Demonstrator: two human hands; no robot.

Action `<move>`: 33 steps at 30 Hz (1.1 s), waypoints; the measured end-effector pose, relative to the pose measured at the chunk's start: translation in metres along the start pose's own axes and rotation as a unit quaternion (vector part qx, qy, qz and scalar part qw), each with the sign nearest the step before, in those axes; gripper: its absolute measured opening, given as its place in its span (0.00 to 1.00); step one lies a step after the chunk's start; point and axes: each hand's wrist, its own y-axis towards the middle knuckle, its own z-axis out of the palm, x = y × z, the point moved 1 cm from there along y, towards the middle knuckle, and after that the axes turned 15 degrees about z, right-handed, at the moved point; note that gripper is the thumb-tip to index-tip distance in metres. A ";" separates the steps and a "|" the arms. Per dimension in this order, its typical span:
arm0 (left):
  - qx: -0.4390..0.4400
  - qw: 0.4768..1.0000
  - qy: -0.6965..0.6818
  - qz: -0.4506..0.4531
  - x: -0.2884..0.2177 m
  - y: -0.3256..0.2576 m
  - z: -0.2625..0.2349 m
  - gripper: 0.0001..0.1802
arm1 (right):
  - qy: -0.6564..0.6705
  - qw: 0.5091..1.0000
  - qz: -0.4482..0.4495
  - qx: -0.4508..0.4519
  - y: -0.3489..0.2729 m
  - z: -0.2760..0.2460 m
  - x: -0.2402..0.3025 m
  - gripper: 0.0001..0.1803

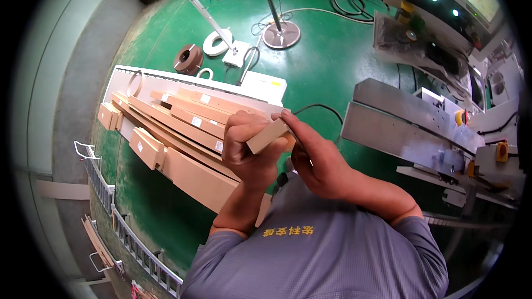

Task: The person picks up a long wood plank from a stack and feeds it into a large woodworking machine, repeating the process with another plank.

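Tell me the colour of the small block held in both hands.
Pale tan, like bare fibreboard: the small block, seen in the head view, matches the stacked boards.

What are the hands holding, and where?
A small wooden block: left hand wraps its lower end, right hand pinches the upper end.

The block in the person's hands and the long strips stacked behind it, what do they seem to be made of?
The block, held by the left hand and right hand, looks like wood or fibreboard: pale tan, matt, with square-cut edges. The strips share that colour and dull finish, so probably the same board; small white labels sit on several.
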 end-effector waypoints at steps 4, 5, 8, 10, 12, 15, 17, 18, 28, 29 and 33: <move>-0.001 1.000 0.010 -0.005 -0.003 -0.012 0.007 0.20 | -0.032 0.999 -0.012 -0.004 -0.010 -0.003 -0.006 0.43; 0.005 1.000 0.014 -0.013 -0.005 -0.014 0.008 0.20 | -0.036 0.999 -0.006 0.002 -0.013 -0.005 -0.006 0.43; 0.019 0.999 0.022 -0.021 -0.009 -0.014 0.009 0.19 | -0.075 0.997 -0.003 0.006 -0.018 -0.009 -0.011 0.43; 0.020 0.999 0.021 -0.026 -0.008 -0.017 0.011 0.19 | -0.064 0.998 0.012 0.010 -0.020 -0.011 -0.009 0.42; 0.028 0.998 0.032 -0.035 -0.009 -0.022 0.010 0.19 | -0.053 0.998 0.034 0.011 -0.022 -0.012 -0.008 0.41; 0.029 0.998 0.048 -0.039 -0.009 -0.027 0.013 0.19 | -0.045 0.997 0.065 0.004 -0.027 -0.012 -0.007 0.41; 0.030 0.997 0.056 -0.038 -0.010 -0.028 0.015 0.19 | -0.047 0.996 0.069 -0.007 -0.027 -0.011 -0.004 0.41; 0.031 0.997 0.057 -0.037 -0.009 -0.027 0.016 0.19 | -0.045 0.996 0.077 -0.007 -0.027 -0.012 -0.004 0.41; 0.092 0.994 0.057 -0.013 -0.013 -0.035 0.021 0.19 | -0.034 0.977 0.202 0.050 -0.024 -0.026 0.008 0.42; 0.075 0.995 0.062 -0.022 -0.012 -0.034 0.020 0.19 | -0.039 0.978 0.199 0.052 -0.027 -0.026 0.006 0.42; 0.065 0.997 0.042 -0.009 -0.008 -0.029 0.021 0.19 | -0.022 0.992 0.122 0.030 -0.031 -0.023 -0.002 0.42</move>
